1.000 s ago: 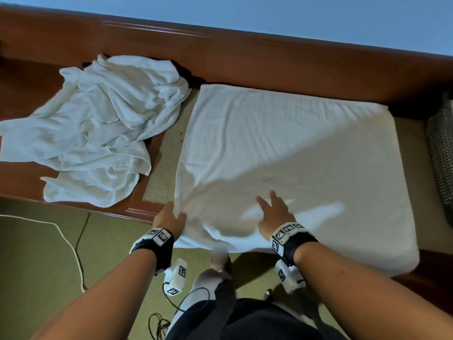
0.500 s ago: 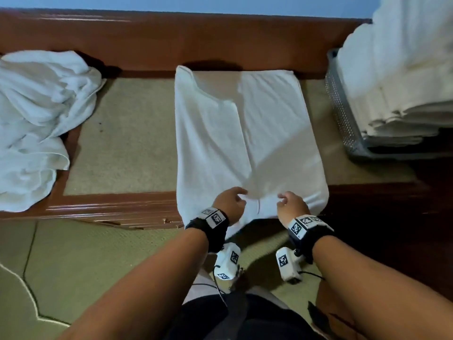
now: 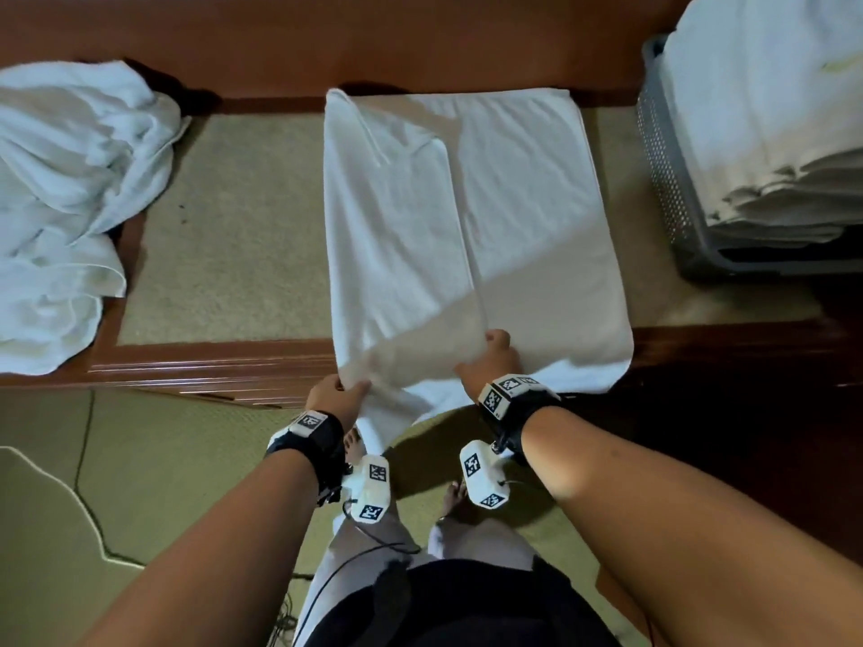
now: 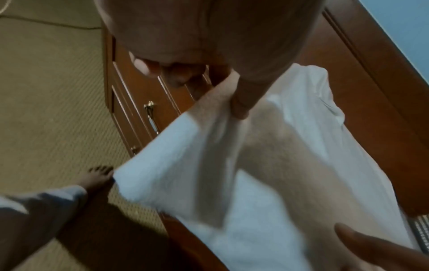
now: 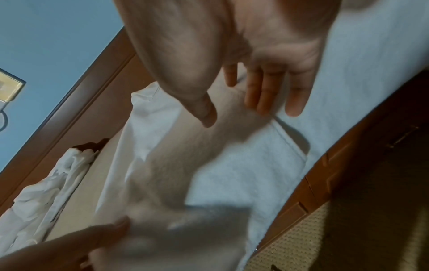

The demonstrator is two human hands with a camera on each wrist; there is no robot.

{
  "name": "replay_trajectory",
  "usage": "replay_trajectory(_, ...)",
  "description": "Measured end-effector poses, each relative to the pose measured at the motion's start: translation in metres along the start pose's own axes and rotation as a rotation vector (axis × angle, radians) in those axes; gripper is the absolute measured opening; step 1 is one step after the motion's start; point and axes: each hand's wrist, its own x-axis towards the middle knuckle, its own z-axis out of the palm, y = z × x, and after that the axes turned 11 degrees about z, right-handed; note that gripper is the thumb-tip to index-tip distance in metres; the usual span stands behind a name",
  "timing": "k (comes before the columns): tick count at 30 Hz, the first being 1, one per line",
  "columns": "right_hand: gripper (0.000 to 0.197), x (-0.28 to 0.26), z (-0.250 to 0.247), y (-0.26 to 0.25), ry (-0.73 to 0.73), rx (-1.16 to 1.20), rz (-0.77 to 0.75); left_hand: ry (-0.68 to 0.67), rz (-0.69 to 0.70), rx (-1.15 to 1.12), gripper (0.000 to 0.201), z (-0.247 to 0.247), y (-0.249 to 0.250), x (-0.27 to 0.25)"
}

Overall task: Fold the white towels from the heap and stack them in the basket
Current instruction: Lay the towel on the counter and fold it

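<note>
A white towel, folded lengthwise with one flap lying over the other, rests on the mat, and its near end hangs off the table's edge. My left hand pinches the near left corner; in the left wrist view the thumb presses the cloth against curled fingers. My right hand holds the near edge at the middle seam, with the thumb on the flap and the fingers at its border. The heap of crumpled white towels lies at the left. The grey basket stands at the right.
A tall stack of folded towels fills the basket. A beige mat covers the wooden table between heap and towel. A white cable runs over the carpet, and bare feet stand close to the table front.
The wide spread towel has become a narrow folded strip. Since half a second ago my left hand moved left to the near corner, and the near edge has lifted between my hands.
</note>
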Motion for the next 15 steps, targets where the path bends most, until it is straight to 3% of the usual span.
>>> replay_trajectory(3,0.050,-0.002,0.011,-0.006,0.108,-0.039,0.043,-0.062,0.040,-0.001,0.035,-0.011,-0.007,-0.005)
replay_trajectory(6,0.044,-0.001,0.013,-0.011,0.096,-0.122,0.111,-0.083,0.026,-0.058,0.050,-0.018,-0.007,-0.012)
replay_trajectory(11,0.044,-0.003,0.008,0.007,-0.188,-0.121,0.121,-0.065,0.092,-0.012,0.047,-0.020,-0.010,-0.023)
replay_trajectory(15,0.056,-0.009,0.005,0.034,-0.251,-0.175,0.136,-0.135,0.091,0.018,0.033,-0.024,-0.019,-0.034)
